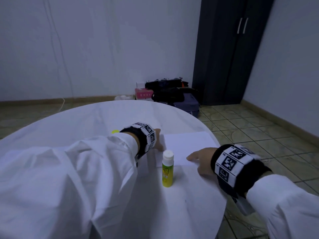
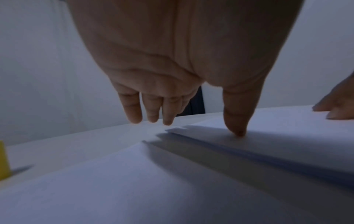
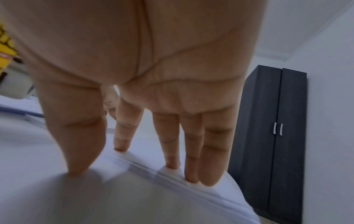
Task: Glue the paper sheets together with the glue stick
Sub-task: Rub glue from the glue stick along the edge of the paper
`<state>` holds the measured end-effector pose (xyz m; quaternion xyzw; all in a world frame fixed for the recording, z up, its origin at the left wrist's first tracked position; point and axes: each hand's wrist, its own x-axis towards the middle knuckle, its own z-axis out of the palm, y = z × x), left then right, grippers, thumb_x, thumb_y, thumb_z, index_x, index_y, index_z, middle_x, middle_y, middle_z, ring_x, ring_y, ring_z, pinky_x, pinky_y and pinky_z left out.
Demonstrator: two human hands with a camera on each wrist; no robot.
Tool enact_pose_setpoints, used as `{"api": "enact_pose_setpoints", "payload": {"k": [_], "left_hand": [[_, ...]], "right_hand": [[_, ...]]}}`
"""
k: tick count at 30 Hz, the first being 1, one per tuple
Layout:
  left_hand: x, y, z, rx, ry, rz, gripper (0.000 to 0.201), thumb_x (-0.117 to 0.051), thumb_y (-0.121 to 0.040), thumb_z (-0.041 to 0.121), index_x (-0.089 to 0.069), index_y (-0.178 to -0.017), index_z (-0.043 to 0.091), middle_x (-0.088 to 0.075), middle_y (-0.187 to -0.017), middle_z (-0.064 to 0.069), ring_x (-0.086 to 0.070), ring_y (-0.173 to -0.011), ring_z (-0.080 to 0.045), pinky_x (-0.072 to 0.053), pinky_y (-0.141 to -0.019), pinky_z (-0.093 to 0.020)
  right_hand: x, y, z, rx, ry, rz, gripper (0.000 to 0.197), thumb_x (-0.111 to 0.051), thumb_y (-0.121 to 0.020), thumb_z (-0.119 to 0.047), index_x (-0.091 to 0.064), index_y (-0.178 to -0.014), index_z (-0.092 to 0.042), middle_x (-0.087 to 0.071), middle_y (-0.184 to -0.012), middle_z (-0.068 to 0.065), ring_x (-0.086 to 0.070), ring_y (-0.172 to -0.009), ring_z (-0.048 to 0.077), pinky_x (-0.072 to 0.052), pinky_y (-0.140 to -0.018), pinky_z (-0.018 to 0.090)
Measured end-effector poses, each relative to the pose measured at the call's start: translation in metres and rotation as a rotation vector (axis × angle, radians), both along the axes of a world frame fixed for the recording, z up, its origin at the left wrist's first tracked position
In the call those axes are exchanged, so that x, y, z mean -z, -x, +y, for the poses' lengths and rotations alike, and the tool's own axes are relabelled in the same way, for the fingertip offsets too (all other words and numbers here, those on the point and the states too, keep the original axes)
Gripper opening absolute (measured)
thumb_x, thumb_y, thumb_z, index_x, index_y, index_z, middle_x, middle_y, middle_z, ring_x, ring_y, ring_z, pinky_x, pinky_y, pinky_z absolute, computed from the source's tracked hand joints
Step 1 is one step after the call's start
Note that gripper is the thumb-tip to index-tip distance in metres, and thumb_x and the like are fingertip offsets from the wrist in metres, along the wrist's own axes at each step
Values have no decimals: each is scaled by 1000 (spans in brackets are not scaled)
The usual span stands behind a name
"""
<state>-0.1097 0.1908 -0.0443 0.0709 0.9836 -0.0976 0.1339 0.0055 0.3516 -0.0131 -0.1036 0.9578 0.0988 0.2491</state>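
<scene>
I stand at a round table (image 1: 86, 121) with a white cloth. The paper sheets (image 1: 188, 145) lie as a small stack near the right edge of the table, and both of my hands are on them.

My left hand (image 1: 158, 140) is at the left edge of the stack. In the left wrist view its thumb (image 2: 237, 119) presses with the tip down on the top sheet, close to the edge, and the other fingers (image 2: 132, 110) point down to the table just beside the corner of the stack; I cannot tell if they touch the cloth. The fingers are straight, they do not hold anything.

My right hand (image 1: 202, 160) is at the near right side of the stack. In the right wrist view the fingertips (image 3: 172, 157) stand on the near edge of the sheets, and the thumb (image 3: 76, 151) presses on the cloth just before this edge. This hand is also flat and straight, it only presses and grips nothing.

The glue stick (image 1: 167, 168) stands upright on the table between my two hands, just beside the near left corner of the paper. It is yellow-green with a white cap, and no hand touches it.

A small yellow thing (image 1: 115, 131) lies behind my left wrist, mostly hidden. A dark wardrobe (image 1: 229, 49) stands in the corner, with bags (image 1: 170, 94) on the floor beside it.
</scene>
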Motion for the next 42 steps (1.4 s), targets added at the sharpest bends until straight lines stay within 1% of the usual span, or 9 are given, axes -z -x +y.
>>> {"api": "enact_pose_setpoints", "payload": {"k": [8,12,19,23,26,33,36,39,42], "left_hand": [[55,82,6,22,108,-77,52,-69,-73,53,-63,-115,23,-67,-104,-1,-62,-92,-22,-51,-84,-45],[5,11,7,34,37,-16,48,-58,-90,45,-56,-128,15,-59,-124,-5,-57,-107,-19,-43,-93,-32],[-19,-10,5,39,-469,-40,89,-73,-82,32,-17,-151,26,-41,-146,-5,-47,-127,-28,-41,-103,-38],[-33,-16,2,-110,-856,5,100,-77,-78,11,-14,-151,37,-36,-143,-14,-64,-94,-29,-56,-79,-34],[-31,-16,-5,-282,-1102,-84,95,-71,-79,-6,-20,-150,30,-56,-110,-17,-65,-75,-29,-56,-83,-43],[-13,-31,-10,-128,-853,-6,35,-51,-91,-2,-48,-111,26,-58,-86,-7,-62,-56,-17,-55,-51,-22],[-5,-33,-13,-150,-831,-51,30,-44,-95,0,-66,-104,20,-64,-90,-6,-61,-57,-14,-54,-61,-20],[-5,-35,-17,-158,-844,4,21,-53,-95,12,-69,-107,17,-61,-63,3,-55,-41,-2,-47,-53,-10],[-12,-43,-20,-152,-914,69,16,-59,-94,18,-70,-105,15,-55,-55,5,-51,-37,-1,-40,-41,-7]], "right_hand": [[-5,5,-2,-51,-37,-19,50,-39,-100,-14,-27,-149,-17,-26,-154,3,-27,-139,21,-28,-107,28],[-4,8,-2,-70,-38,2,46,-37,-100,-17,-33,-146,-14,-31,-151,5,-31,-137,20,-28,-106,27],[-1,10,-1,-17,25,30,42,-42,-98,-18,-43,-139,-9,-41,-144,6,-41,-129,20,-34,-98,23],[1,12,0,25,82,38,43,-47,-97,-19,-45,-138,-9,-43,-143,6,-44,-127,21,-38,-92,21],[-2,10,-4,48,38,27,44,-46,-97,-21,-42,-140,-13,-40,-144,3,-42,-129,19,-36,-99,25],[0,4,-7,126,71,8,57,-59,-90,-26,-38,-142,-15,-43,-142,4,-47,-125,22,-41,-97,29],[5,-1,-8,224,160,17,78,-69,-77,-42,-31,-142,-21,-42,-139,4,-49,-119,23,-43,-100,36],[12,-9,-14,150,298,38,99,-74,-67,-56,-22,-147,-28,-30,-147,-1,-33,-134,21,-32,-109,40],[8,-22,-28,129,583,-25,64,-72,-72,-55,-45,-126,-32,-46,-127,-15,-44,-122,11,-33,-105,32]]}}
